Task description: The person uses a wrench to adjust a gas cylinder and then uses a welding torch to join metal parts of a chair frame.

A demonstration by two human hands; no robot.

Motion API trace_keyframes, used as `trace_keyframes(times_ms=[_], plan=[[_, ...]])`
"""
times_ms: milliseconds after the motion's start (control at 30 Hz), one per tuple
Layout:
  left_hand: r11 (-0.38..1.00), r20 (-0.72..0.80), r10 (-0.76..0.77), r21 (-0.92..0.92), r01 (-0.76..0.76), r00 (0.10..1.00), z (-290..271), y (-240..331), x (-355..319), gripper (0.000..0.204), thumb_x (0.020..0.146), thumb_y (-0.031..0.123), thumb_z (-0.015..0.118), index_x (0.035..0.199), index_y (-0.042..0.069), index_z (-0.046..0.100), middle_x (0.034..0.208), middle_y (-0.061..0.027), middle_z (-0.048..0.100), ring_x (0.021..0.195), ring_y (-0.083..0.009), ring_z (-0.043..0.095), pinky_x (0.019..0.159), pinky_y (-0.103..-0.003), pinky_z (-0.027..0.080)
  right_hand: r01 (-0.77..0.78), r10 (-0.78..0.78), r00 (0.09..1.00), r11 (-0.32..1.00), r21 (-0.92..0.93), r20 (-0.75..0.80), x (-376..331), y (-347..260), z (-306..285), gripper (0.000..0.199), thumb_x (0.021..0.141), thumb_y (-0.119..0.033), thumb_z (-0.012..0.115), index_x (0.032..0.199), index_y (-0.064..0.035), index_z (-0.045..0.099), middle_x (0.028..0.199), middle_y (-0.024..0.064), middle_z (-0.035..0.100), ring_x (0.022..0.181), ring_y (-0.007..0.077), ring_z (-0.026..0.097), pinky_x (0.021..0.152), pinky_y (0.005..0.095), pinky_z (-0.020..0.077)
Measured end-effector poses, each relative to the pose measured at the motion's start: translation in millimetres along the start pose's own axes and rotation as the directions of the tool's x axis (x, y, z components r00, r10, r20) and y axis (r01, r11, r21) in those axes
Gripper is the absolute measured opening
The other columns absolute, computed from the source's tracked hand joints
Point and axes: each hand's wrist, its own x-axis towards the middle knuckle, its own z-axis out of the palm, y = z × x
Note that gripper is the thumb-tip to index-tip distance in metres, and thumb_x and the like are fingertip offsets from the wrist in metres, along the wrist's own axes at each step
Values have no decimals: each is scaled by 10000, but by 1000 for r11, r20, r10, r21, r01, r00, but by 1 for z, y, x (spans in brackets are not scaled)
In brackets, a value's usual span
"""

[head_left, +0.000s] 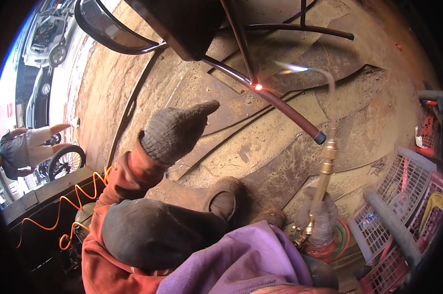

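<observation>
Right hand [322, 221], grey-gloved, wraps the slim brass gas torch [325, 171] low, presumably for clearance from the flame [298, 68]. Left hand [175, 133], grey knit glove: one digit extends; cannot tell whether others spread. Brown tubular metal frame [291, 115] beyond-right, joint glowing.

Dusty brown floor [233, 158] here, flat metal sheets [283, 181] strewn across it! Daylight blazes on the left, over the street [80, 61], with cars [41, 98] out there, a person [18, 152] by a spoked wheel [67, 163]; over right, grey and red crates [412, 171]!
</observation>
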Motion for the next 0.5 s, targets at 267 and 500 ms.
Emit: trace_keyframes(times_ms=[267, 500], plan=[[1000, 26, 10, -6, -10, 1000, -6, 4, 3, 437, 899, 47, 661, 1325, 146, 665, 808, -158, 688, 672, -296, 684, 632, -370, 548, -161, 170, 975, 984, -71, 141, 1, 14, 4, 312, 1038, -210, 551, 1218, 45, 562, 680, 36, 574, 572, 105, 512, 522, 256, 412], [1000, 7, 9, 15, -9, 1000, -4, 1, 1, 416, 906, 76, 658, 1312, 166, 674, 753, -140, 668, 631, -298, 667, 598, -389, 530, -186, 193, 970, 981, -63, 149, 2, 16, 3, 343, 1029, -208, 566, 1259, 46, 560, 706, 36, 581, 590, 101, 516, 536, 248, 417]])
